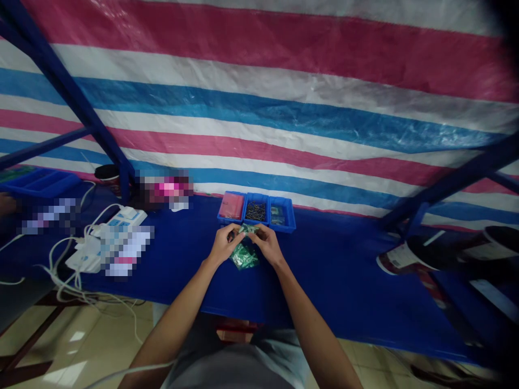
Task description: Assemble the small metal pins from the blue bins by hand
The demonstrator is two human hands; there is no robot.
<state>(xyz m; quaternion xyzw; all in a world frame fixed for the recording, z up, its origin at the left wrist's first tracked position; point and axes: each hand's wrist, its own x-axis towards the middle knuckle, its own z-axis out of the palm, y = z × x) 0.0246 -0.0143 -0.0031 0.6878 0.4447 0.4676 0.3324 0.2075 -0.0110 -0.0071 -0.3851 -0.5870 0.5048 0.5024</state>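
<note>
Between my fingertips, just in front of the blue trays, is a small green-and-white plastic packet (248, 229). My left hand (224, 242) pinches its left side, and my right hand (266, 243) has the right side; both hands are closed. Right below them a pile of shiny green plastic packets (245, 257) lies on the blue tabletop (324, 270). Behind my hands stand three joined blue trays. Pink-red packets (231, 206) fill the left one, dark screws (256, 211) the middle one. A few clear greenish packets (277, 215) lie in the right one.
A white power strip (121, 219) with tangled white cables (60, 270) lies at the left. Paper cups (405, 254) stand or lean at the right. Blue frame posts (77, 92) rise before a striped tarp (259, 124). Another person's hand (6, 205) shows at the far left.
</note>
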